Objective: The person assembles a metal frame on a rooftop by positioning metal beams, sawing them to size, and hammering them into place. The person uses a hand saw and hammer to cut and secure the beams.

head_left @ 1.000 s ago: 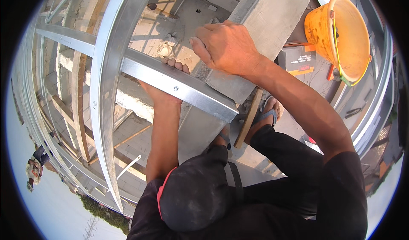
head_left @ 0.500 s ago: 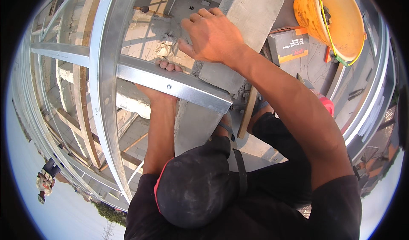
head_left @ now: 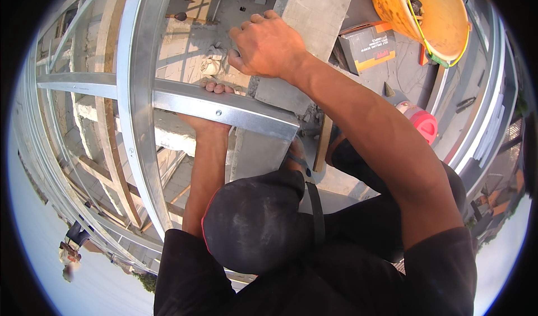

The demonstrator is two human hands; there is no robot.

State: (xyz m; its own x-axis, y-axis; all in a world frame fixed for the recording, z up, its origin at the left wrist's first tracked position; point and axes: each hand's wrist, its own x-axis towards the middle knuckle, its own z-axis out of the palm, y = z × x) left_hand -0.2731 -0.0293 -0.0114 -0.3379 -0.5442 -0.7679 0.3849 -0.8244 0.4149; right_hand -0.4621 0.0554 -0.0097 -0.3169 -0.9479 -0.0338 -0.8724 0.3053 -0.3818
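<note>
My left hand (head_left: 208,124) reaches from beneath and is closed round a shiny galvanized steel channel (head_left: 258,119), its fingertips curled over the far edge. A small screw head (head_left: 218,113) shows in the channel's near face. My right hand (head_left: 270,44) is raised beyond the channel, over the edge of a grey concrete beam (head_left: 316,16). Its fingers bend loosely and the thumb stands apart, with nothing visible in them; the palm is hidden. The channel meets a longer, curved-looking steel member (head_left: 128,120) on the left, and its right end stops near the concrete.
An orange bucket (head_left: 384,5) with a yellow-green handle stands at far right, beside a grey and orange cardboard box (head_left: 367,50). A pink-red round object (head_left: 426,126) and a wooden strip (head_left: 323,145) lie nearer. Timber and steel framing spans a drop at left; a distant person (head_left: 70,251) shows beyond.
The whole view has shifted a little, with the bucket and box now farther left and higher. My left hand keeps its grip on the channel, and my right hand stays raised in nearly the same pose.
</note>
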